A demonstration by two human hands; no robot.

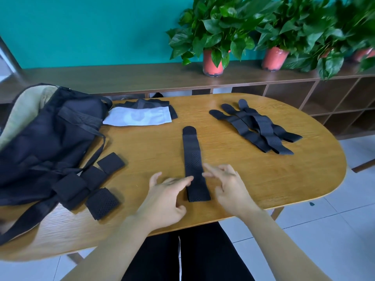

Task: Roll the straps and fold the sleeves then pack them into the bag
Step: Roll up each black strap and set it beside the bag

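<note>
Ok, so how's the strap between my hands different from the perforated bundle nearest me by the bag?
The strap lies flat at full length, pointing away from you; the bundle is rolled into a short, thick block. The strap lies alone in front of you with your left hand fingertips at its edge; the bundle sits untouched among other rolled ones beside the bag. Both are black, perforated fabric.
</note>
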